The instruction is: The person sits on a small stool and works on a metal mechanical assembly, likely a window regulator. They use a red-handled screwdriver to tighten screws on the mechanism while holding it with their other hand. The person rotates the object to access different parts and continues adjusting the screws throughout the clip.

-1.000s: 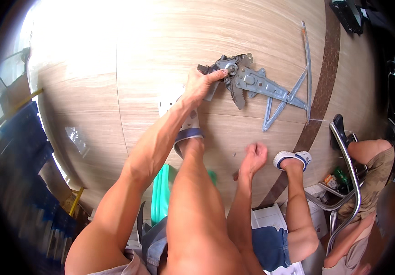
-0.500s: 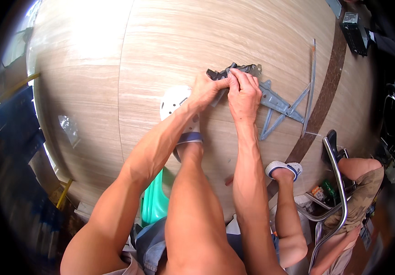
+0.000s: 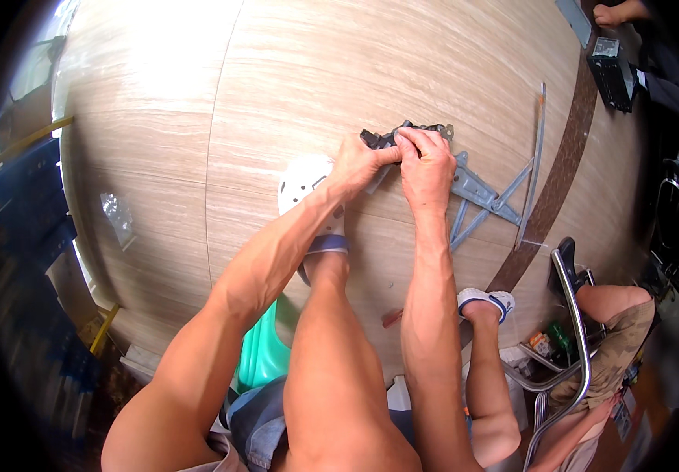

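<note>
My left hand (image 3: 357,166) is closed round the near left end of a black mechanical part (image 3: 376,140) with a metal plate at its far right end. My right hand (image 3: 429,171) is beside it, thumb and fingers pinched together over the middle of the same part. The fingers hide much of it, and I cannot make out any small piece between the right fingertips. Just right of my right hand, a grey metal scissor-arm frame (image 3: 473,187) lies on the floor, its crossed arms meeting a long thin rail (image 3: 535,157).
My white clog (image 3: 300,182) stands behind my left forearm. Near my legs are a green plastic stool (image 3: 262,354) and a small red object (image 3: 392,318). Another person sits by a metal-framed chair (image 3: 583,346) at the right. A black box (image 3: 612,79) and another person's hand (image 3: 608,16) are far right.
The view has shifted a little, so the floor items sit slightly lower. Both hands stay on the black part. Another person's hand has come into view at the far right.
</note>
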`<state>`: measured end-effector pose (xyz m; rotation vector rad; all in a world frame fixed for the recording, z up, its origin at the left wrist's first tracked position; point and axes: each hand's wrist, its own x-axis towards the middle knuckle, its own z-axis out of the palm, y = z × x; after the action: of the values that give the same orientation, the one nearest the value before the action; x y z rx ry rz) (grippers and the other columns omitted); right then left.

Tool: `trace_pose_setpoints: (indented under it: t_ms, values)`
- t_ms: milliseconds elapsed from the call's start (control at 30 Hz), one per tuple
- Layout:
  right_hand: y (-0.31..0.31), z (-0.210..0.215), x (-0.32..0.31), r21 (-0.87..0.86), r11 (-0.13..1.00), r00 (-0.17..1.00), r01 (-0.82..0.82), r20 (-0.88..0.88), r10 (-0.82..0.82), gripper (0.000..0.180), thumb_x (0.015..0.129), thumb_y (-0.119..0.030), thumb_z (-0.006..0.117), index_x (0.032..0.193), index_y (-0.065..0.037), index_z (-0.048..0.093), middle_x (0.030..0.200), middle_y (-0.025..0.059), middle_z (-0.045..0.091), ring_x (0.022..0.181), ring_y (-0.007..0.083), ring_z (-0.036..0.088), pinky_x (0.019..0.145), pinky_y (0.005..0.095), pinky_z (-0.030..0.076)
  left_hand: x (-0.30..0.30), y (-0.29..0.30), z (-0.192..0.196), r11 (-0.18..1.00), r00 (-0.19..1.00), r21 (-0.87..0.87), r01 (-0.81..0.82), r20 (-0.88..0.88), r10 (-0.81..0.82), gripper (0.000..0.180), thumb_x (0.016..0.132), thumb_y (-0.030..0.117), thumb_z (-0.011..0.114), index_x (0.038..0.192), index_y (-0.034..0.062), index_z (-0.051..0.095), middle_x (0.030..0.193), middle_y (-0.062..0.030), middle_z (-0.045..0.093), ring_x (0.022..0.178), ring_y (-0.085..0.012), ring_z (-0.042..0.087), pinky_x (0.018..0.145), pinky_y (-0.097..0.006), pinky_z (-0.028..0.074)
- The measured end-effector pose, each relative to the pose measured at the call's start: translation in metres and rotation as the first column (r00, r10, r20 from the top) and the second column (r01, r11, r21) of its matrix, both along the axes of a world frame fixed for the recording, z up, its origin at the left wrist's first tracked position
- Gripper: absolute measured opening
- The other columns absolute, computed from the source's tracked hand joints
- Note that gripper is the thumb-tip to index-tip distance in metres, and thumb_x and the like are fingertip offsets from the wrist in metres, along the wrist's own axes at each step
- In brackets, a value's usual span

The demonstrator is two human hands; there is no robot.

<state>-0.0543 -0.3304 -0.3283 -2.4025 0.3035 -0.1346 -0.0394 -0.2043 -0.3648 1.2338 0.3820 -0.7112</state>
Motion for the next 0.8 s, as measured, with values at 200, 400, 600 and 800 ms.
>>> trace_pose_setpoints:
  t_ms: [200, 400, 600, 800]
  values:
    - [0.000, 0.006, 0.005, 0.048, 0.998, 0.991, 0.042, -0.127, -0.036, 0.014, 0.085, -0.010, 0.076, 0.098, -0.007, 0.078, 0.096, 0.0110, 0.074, 0.092, 0.0309, 0.067, 0.084, 0.0410, 0.055, 0.001, 0.000, -0.002, 0.999, 0.999, 0.026, 0.019, -0.036, -0.019, 0.029, 0.081, 0.023, 0.085, 0.093, -0.0015, 0.074, 0.084, -0.0030, 0.068, 0.072, -0.0097, 0.058, 0.060, -0.030, 0.048]
    - [0.001, 0.008, 0.005, 0.141, 0.982, 0.978, 0.126, -0.184, -0.099, 0.014, 0.086, -0.011, 0.076, 0.099, -0.007, 0.076, 0.094, 0.0116, 0.074, 0.090, 0.0299, 0.068, 0.082, 0.0410, 0.055, 0.002, -0.001, 0.002, 0.999, 1.000, 0.041, 0.000, -0.022, 0.000, 0.030, 0.080, 0.025, 0.086, 0.088, -0.0004, 0.074, 0.080, -0.0015, 0.066, 0.070, -0.0095, 0.057, 0.059, -0.030, 0.046]
    - [0.003, 0.007, 0.003, 0.060, 0.991, 0.979, 0.122, -0.171, -0.110, 0.013, 0.087, -0.013, 0.076, 0.099, -0.007, 0.077, 0.092, 0.0118, 0.073, 0.090, 0.0306, 0.067, 0.083, 0.0422, 0.054, 0.002, -0.001, 0.003, 0.999, 0.999, 0.052, 0.003, -0.037, -0.001, 0.030, 0.080, 0.026, 0.086, 0.087, 0.0003, 0.073, 0.079, -0.0008, 0.065, 0.069, -0.0094, 0.055, 0.057, -0.030, 0.045]
    - [0.007, 0.002, 0.000, 0.008, 0.994, 0.988, 0.112, -0.104, -0.111, 0.013, 0.088, -0.015, 0.076, 0.098, -0.007, 0.077, 0.093, 0.0120, 0.073, 0.090, 0.0329, 0.065, 0.082, 0.0433, 0.053, -0.001, -0.001, -0.006, 0.999, 0.999, 0.037, -0.004, -0.032, 0.005, 0.028, 0.082, 0.025, 0.086, 0.083, 0.0007, 0.072, 0.076, -0.0006, 0.064, 0.068, -0.0088, 0.054, 0.056, -0.030, 0.045]
